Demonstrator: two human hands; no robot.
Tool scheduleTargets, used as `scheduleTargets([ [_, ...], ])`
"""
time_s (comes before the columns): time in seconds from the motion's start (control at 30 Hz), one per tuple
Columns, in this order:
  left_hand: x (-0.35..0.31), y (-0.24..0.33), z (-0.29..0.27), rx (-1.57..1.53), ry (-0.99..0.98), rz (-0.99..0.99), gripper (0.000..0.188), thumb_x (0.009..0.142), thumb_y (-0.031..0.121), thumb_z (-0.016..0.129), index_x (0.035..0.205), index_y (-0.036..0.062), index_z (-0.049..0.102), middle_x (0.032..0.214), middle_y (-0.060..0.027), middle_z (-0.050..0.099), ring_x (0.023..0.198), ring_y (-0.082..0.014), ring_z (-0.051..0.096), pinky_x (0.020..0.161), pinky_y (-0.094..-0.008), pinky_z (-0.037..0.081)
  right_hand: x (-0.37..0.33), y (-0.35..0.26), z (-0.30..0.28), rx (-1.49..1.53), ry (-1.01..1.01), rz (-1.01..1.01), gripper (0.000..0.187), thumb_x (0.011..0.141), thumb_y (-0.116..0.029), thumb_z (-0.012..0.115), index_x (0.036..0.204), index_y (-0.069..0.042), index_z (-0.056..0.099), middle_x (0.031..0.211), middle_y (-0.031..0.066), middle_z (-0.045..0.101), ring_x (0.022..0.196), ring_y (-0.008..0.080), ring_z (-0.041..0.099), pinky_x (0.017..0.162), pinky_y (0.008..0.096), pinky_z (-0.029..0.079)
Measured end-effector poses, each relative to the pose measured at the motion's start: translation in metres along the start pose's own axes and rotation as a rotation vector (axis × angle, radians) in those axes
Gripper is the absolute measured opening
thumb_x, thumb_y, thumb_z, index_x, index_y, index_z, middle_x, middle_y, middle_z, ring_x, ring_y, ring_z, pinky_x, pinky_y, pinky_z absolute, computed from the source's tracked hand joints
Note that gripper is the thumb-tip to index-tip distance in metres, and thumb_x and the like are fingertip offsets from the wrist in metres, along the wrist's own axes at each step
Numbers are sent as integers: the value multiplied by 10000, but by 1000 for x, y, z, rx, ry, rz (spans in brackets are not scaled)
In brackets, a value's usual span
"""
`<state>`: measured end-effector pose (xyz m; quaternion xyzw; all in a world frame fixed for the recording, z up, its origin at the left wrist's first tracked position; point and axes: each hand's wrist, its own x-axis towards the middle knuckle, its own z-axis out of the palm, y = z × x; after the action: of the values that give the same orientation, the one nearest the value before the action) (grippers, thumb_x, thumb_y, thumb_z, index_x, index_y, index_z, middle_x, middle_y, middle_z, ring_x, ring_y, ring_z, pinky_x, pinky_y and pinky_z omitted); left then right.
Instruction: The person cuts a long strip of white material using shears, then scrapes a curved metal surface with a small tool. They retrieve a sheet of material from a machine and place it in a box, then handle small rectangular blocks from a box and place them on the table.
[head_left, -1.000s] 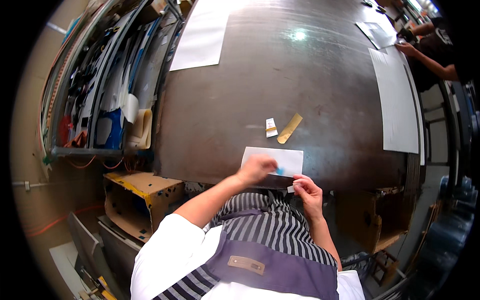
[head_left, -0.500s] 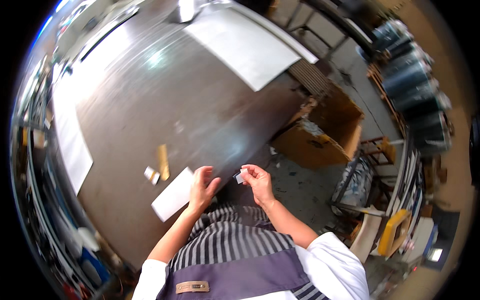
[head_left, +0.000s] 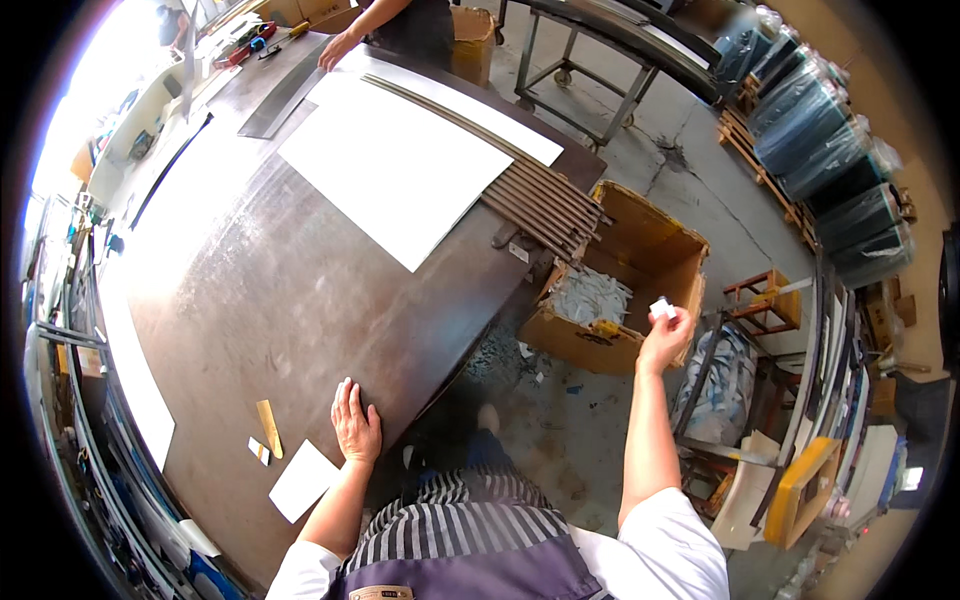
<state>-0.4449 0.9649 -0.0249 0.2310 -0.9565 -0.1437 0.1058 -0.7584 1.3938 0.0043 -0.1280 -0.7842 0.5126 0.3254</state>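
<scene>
My right hand [head_left: 663, 345] pinches a small white scrap [head_left: 662, 309] between thumb and fingers. It hangs over the near right rim of an open cardboard box [head_left: 578, 343] holding a heap of pale scraps [head_left: 590, 298]. My left hand [head_left: 357, 428] lies flat on the brown tabletop [head_left: 290, 330] near its edge, fingers stretched out and nothing in them. Close to my left wrist lies a white rectangular sheet [head_left: 304, 481]. Beyond it are a flat gold-coloured strip [head_left: 269, 427] and a small white piece with a tan band [head_left: 259, 450].
Large white sheets [head_left: 400, 175] and several brown ribbed strips [head_left: 545, 212] lie on the far table; the strips jut over the box. Another person's hand [head_left: 342, 50] touches a grey sheet [head_left: 283, 95] there. Plastic-wrapped rolls [head_left: 820, 130] stand on pallets at right.
My right hand has reached out rightward to the cardboard box with the scrap. My left hand has come down flat on the table. The view has shifted, showing another person at the far side.
</scene>
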Motion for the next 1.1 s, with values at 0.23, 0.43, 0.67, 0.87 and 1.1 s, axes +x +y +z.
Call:
scheduleTargets([
  [0.23, 4, 9, -2, -17, -1, -21, 531, 805, 106, 557, 1317, 50, 427, 1424, -131, 385, 1327, -318, 345, 1106, -426, 255, 61, 99, 31, -547, -356, -145, 219, 760, -67, 677, 972, -20, 647, 1056, 188, 626, 955, 306, 605, 808, 371, 479],
  [0.43, 2, 11, -6, -15, 3, -52, 519, 789, 101, 572, 1290, 47, 450, 1413, -127, 402, 1328, -313, 349, 1103, -427, 264, -24, 79, 18, -427, -541, -175, 121, 679, -36, 666, 784, -34, 606, 739, 145, 590, 715, 316, 588, 657, 406, 474],
  [0.67, 3, 1, -8, -52, 77, 11, 531, 772, 143, 628, 1271, 48, 474, 1388, -113, 430, 1309, -302, 381, 1071, -430, 314, -226, 47, -72, -442, -1295, 29, 135, 754, -143, 652, 832, -38, 686, 808, 163, 666, 764, 299, 654, 677, 377, 504],
  [0.87, -1, -7, -13, -142, 121, 21, 499, 762, 149, 648, 1228, 48, 501, 1349, -114, 454, 1284, -312, 399, 1057, -435, 336, -297, 38, -127, -220, -1659, 675, 250, 840, -183, 638, 901, 52, 699, 817, 35, 703, 777, 109, 620, 672, 305, 473],
  [1.1, -10, -96, -67, -292, 291, -31, 343, 701, -2, 568, 1041, 36, 592, 1135, -177, 554, 1115, -365, 512, 947, -416, 445, -247, 24, -120, -425, -1382, 243, 193, 798, -131, 656, 940, -4, 690, 770, 117, 693, 696, 187, 677, 655, 320, 520],
])
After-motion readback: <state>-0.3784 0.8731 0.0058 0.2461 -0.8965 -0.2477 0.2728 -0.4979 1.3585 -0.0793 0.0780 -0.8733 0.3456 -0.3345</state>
